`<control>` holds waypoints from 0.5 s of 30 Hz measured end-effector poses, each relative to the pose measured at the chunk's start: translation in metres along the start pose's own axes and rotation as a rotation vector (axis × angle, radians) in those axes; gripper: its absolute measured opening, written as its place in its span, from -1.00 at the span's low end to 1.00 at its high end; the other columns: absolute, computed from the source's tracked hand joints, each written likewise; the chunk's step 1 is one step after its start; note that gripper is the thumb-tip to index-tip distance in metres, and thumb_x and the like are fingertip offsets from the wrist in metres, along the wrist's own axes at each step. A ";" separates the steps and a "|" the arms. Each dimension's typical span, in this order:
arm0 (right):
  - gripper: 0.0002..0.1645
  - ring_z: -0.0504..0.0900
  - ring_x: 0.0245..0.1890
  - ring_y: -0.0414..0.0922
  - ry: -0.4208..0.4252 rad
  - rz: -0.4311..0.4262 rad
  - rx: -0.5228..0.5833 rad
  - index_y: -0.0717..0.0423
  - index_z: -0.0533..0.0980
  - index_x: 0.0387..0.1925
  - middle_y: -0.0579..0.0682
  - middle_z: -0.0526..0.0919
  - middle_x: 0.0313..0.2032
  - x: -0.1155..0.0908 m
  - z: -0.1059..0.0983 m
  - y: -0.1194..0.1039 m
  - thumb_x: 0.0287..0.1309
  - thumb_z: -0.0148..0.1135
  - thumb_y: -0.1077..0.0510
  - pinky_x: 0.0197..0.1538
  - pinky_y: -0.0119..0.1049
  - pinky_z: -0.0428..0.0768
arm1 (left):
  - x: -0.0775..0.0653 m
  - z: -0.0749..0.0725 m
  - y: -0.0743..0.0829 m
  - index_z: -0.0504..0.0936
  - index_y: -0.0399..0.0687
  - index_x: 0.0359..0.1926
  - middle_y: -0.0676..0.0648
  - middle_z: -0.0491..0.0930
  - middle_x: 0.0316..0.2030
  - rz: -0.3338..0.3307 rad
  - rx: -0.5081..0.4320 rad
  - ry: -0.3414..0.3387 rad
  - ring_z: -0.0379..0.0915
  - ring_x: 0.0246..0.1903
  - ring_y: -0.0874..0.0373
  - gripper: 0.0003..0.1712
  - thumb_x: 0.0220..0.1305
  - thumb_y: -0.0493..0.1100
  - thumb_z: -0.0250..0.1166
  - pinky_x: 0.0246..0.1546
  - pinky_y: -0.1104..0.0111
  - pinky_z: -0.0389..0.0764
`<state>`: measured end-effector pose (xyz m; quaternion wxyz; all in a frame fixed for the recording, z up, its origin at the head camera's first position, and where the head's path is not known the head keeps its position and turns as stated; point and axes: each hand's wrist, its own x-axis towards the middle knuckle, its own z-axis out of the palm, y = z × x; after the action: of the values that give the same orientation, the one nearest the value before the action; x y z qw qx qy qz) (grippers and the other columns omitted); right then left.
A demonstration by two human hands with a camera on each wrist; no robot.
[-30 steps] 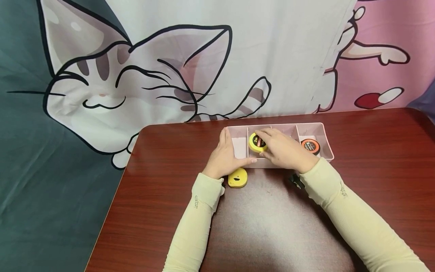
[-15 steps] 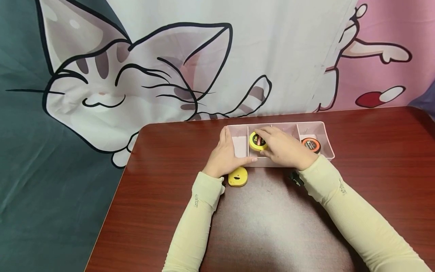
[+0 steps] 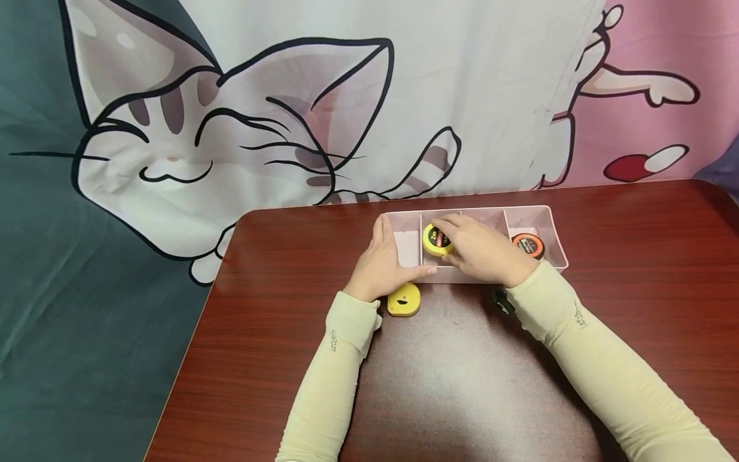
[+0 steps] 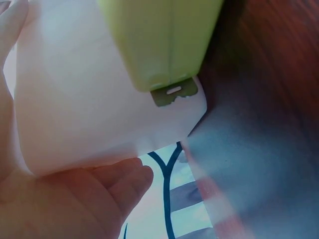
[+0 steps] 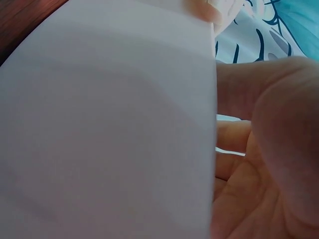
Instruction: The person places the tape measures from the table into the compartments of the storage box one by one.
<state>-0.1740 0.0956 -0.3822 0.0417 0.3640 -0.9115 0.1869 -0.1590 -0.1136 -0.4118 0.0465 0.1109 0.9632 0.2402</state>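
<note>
A pale pink divided box stands near the table's back edge. My left hand holds its left corner, fingers along the end wall and thumb along the front rim. My right hand reaches into the second compartment from the left and grips a round yellow tape measure with a black "2m" label. In the right wrist view, the box's front wall hides my fingertips. Another yellow tape measure lies before the box, beside my left wrist; its metal hook shows in the left wrist view.
An orange and black tape measure lies in the rightmost compartment. The box stands on a dark red wooden table. Behind the table hangs a curtain with a cartoon cat.
The head view has shifted very slightly. Both hands and the tape measures keep their places.
</note>
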 end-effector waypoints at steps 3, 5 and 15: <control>-0.23 0.41 0.10 0.13 -0.007 0.005 -0.003 0.41 0.31 0.19 0.25 0.41 0.12 0.000 0.000 0.000 -0.08 0.34 0.22 0.18 -0.01 0.32 | 0.000 0.000 0.000 -0.39 -0.28 0.41 -0.15 -0.42 0.43 -0.001 0.004 -0.001 0.05 0.30 -0.02 0.60 -0.33 0.66 0.15 0.11 0.22 0.37; -0.24 0.41 0.10 0.13 -0.011 0.005 -0.003 0.41 0.31 0.19 0.26 0.41 0.12 0.000 -0.001 0.000 -0.07 0.33 0.22 0.18 0.00 0.31 | 0.000 0.000 0.000 -0.38 -0.28 0.41 -0.15 -0.42 0.43 -0.001 0.005 0.001 0.05 0.31 -0.02 0.60 -0.33 0.67 0.14 0.12 0.22 0.37; -0.25 0.40 0.11 0.13 -0.038 -0.004 -0.010 0.42 0.30 0.19 0.27 0.40 0.12 0.004 0.001 0.002 -0.05 0.31 0.24 0.18 -0.01 0.31 | 0.001 0.001 0.000 -0.37 -0.28 0.41 -0.13 -0.41 0.43 -0.006 -0.003 0.005 0.05 0.30 -0.01 0.60 -0.34 0.65 0.17 0.11 0.22 0.37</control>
<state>-0.1779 0.0944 -0.3830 0.0266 0.3693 -0.9123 0.1753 -0.1597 -0.1134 -0.4129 0.0452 0.1074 0.9633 0.2417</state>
